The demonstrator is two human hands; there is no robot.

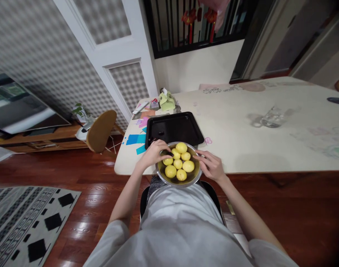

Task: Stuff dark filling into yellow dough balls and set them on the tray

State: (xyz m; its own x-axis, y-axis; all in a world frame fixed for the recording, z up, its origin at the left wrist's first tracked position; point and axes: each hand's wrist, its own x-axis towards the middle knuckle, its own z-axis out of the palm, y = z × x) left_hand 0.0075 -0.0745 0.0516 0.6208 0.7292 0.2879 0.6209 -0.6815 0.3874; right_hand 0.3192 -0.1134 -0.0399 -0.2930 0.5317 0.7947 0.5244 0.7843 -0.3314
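Observation:
A round metal bowl (160,172) full of several yellow lemon-like fruits (188,166) sits at the table's near edge, just in front of my body. My left hand (156,152) reaches over the bowl's left rim, with thumb and fingers pinched around a small dark thing (171,154) too small to name. My right hand (211,164) grips the right side of the rim, its fingertips close to the fruit. Directly behind the bowl lies a black rectangular tray (175,128), with a small dark spot on its surface.
The white table (230,137) extends to the right, where a clear glass (273,118) stands. Behind the tray are a green tissue holder (166,101) and a white remote-like object (140,107). A wooden chair (101,130) stands left of the table.

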